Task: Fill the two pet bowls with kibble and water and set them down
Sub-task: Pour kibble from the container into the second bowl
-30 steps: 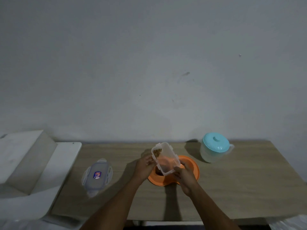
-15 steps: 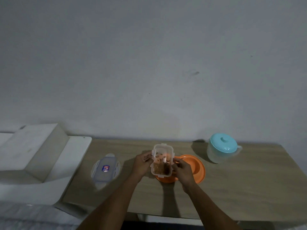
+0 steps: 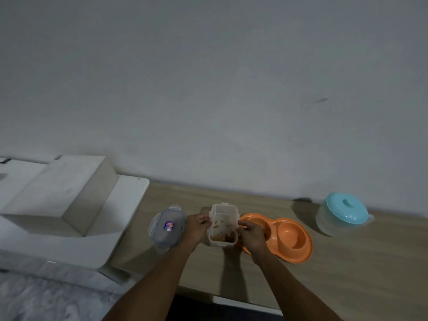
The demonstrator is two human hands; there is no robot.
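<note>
Right now I have both hands on the clear kibble container [image 3: 223,224], just left of the orange double bowl [image 3: 290,239]. I cannot tell whether it rests on the wooden surface [image 3: 347,274] or hangs just over it. My left hand [image 3: 196,228] grips its left wall, fingers [image 3: 204,220] curled at the rim. My right hand [image 3: 253,235] grips the right wall, its fingers pinching the edge. The container's open mouth faces the camera, and brown kibble [image 3: 223,237] lies heaped at its near end, with a few pieces farther along. The bowl lies flat on the surface. My right hand covers part of its left well, so I cannot tell what is in there. The container's lid [image 3: 167,227], with a small blue and red sticker, lies flat just left of my left hand. The pitcher [image 3: 342,214] with the turquoise top stands well to the right, near the wall. A white stepped block [image 3: 62,193] sits beyond the surface's left edge.
</note>
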